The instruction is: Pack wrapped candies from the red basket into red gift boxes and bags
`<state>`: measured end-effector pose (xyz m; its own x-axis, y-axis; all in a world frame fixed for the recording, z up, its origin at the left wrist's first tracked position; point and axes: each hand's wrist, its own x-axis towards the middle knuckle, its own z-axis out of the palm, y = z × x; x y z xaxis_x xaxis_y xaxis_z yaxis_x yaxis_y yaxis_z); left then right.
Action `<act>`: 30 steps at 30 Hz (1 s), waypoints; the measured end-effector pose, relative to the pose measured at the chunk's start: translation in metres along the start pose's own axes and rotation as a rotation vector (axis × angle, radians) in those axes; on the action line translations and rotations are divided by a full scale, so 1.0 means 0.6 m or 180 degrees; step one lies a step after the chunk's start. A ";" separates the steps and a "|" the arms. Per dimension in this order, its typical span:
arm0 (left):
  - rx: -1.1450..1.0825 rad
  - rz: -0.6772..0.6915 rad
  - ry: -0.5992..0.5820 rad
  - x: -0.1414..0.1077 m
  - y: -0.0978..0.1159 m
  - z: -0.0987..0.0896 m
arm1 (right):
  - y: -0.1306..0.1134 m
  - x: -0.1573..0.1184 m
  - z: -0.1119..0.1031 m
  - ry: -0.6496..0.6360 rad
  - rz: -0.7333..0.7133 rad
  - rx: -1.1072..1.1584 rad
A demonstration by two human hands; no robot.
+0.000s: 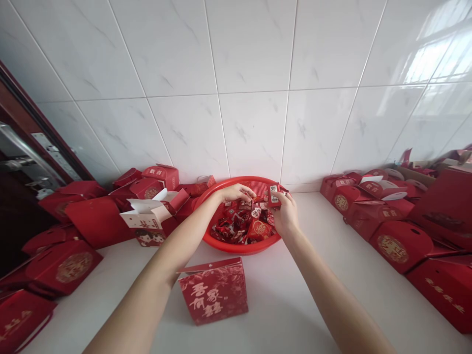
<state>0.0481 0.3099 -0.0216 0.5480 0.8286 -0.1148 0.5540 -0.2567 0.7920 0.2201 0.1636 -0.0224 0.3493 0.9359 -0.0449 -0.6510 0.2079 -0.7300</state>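
Observation:
A red plastic basket (241, 251) stands against the tiled wall, filled with red-wrapped candies (236, 221). Over its left and middle part reaches my left hand (238, 192), fingers bent together above the candies. What its fingertips pinch, if anything, is too small to make out. My right hand (286, 210), at the basket's right rim, grips a small red packet (273, 195) with a pale label bearing dark characters. In front of the basket, between my forearms, a red gift box (216, 291) with pale characters stands upright on the white surface.
Red gift boxes (75, 260) crowd the left side, beside an open white-and-red box (147, 221). More red boxes (393, 246) line the right side. White wall tiles (254, 132) rise close behind the basket, and a metal door handle (22, 162) shows far left.

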 end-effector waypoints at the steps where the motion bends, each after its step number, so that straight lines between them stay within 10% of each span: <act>1: 0.0015 -0.0010 0.0011 0.000 -0.001 0.000 | -0.001 -0.001 0.001 -0.0003 0.0024 -0.0001; 30: 0.0965 0.0147 -0.0584 0.007 0.011 0.086 | 0.004 0.005 -0.003 0.0002 0.0003 -0.0044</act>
<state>0.0866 0.2861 -0.0480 0.6649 0.7166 -0.2106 0.6718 -0.4505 0.5880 0.2209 0.1665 -0.0255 0.3492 0.9359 -0.0459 -0.6419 0.2033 -0.7393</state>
